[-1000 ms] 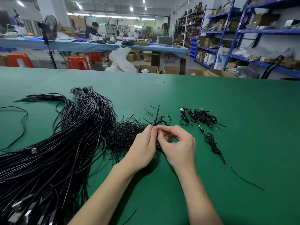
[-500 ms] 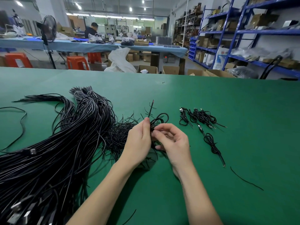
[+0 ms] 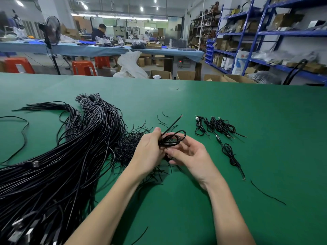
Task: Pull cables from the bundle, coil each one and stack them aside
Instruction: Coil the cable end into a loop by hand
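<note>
At frame centre, the left hand [image 3: 150, 152] pinches a small coiled cable [image 3: 172, 138], fingers curled round its loops; one free end points up and right. The right hand [image 3: 192, 154] lies just beside it, palm up, fingers loosely bent under the coil. The cable bundle [image 3: 58, 165] fills the lower left of the green table [image 3: 265, 121]. Finished coils [image 3: 218, 127] lie right of centre.
</note>
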